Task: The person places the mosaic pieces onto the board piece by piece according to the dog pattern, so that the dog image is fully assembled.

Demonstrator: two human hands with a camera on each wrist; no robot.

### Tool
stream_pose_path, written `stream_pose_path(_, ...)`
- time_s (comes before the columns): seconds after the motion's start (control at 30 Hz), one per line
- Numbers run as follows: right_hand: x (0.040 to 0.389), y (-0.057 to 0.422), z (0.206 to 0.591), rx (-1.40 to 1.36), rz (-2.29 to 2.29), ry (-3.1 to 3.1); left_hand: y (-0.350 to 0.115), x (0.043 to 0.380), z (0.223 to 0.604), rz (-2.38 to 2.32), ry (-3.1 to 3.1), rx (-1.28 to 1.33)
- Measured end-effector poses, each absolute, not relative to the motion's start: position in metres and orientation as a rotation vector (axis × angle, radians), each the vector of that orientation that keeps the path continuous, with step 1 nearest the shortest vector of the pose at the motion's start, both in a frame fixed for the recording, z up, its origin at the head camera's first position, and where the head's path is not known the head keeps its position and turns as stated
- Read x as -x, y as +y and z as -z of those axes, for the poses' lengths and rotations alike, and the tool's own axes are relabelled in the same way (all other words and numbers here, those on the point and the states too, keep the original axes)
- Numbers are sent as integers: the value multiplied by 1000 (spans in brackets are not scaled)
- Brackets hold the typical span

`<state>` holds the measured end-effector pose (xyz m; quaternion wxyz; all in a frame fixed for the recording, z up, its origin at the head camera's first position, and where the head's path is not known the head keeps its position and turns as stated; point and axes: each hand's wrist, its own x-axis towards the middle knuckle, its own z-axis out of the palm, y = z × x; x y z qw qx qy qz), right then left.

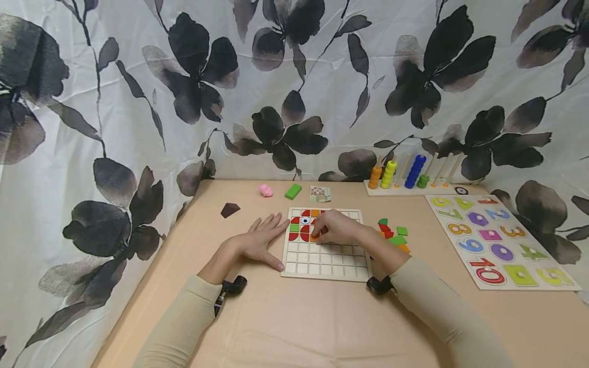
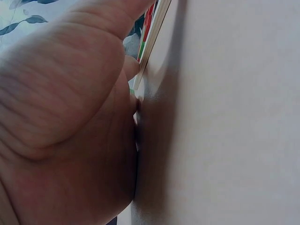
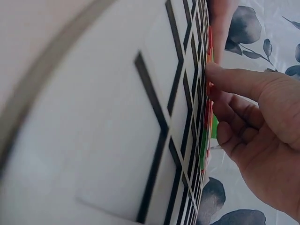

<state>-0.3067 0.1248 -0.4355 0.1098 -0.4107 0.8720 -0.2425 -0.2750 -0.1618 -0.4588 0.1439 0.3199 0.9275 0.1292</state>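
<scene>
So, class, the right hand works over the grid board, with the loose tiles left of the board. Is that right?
Wrong side: the head view shows the loose tiles right of the grid board. The right hand does work over it.

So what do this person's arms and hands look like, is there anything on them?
The left hand and right hand wear no gloves. The left sleeve and right sleeve are long, plain and beige. Each wrist carries a small, black, rounded device: left wrist camera, right wrist camera.
</scene>
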Motion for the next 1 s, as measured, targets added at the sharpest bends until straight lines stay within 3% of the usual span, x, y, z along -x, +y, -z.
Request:
stream_pose_path(0.23, 303, 134, 434, 1222, 729, 2585, -161, 274, 460, -375, 2678, -930)
stream_pose_path(0.43, 296, 170, 420, 1172, 899, 2731, -162, 274, 460, -394, 2671, -924)
stream_pose_path(0.67, 290, 235, 410, 951, 1002, 2882, -163, 275, 459, -381, 2679, -926)
stream_pose_path(1.0, 304, 297, 435, 642, 1017, 2790, -162, 272, 458, -383, 2683, -930)
